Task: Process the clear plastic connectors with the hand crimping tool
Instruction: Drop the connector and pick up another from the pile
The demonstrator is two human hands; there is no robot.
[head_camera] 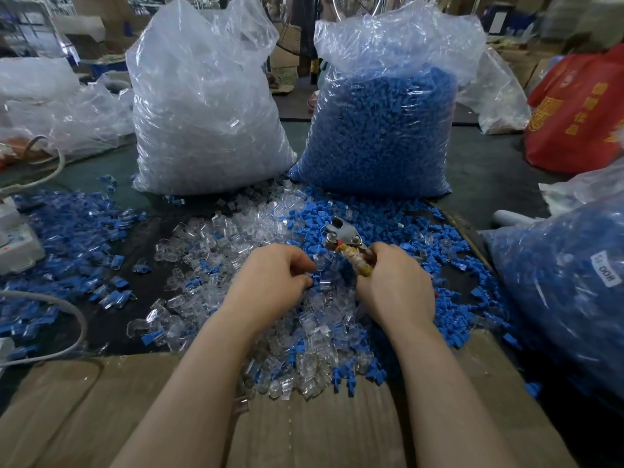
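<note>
Connectors (209, 244), clear, ribbed and glossy, lie heaped mid-tabletop, mixed with matte blue caps (381, 224); the heap runs from the two bags at the back down onto the cardboard (101, 410) at the near edge.

Far left, a white box (17, 244) and a grey cable (72, 319) sit at the tabletop's (141, 238) left edge, with assembled blue-and-clear pieces (81, 231) scattered beside them. A strip of dark bare mat lies between that scatter and the heap, the only free room on this side.

At the back, a crinkled bag of clear parts (202, 106) stands left of a bag of blue parts (385, 123), a narrow gap between them.

My left hand (273, 282) rests on the heap, its grip curled, fingertips pinching at small parts; I cannot tell which piece it holds. Just right of it, my right hand (395, 285) has its grip closed around the crimper's (344, 234) tape-wrapped handles, metal head tilted up and away over the blue caps.

Right of that, caps thin out toward the tabletop's slanted right edge, where another bag (560, 285) of blue parts crowds in, a red bag (580, 109) behind it.
</note>
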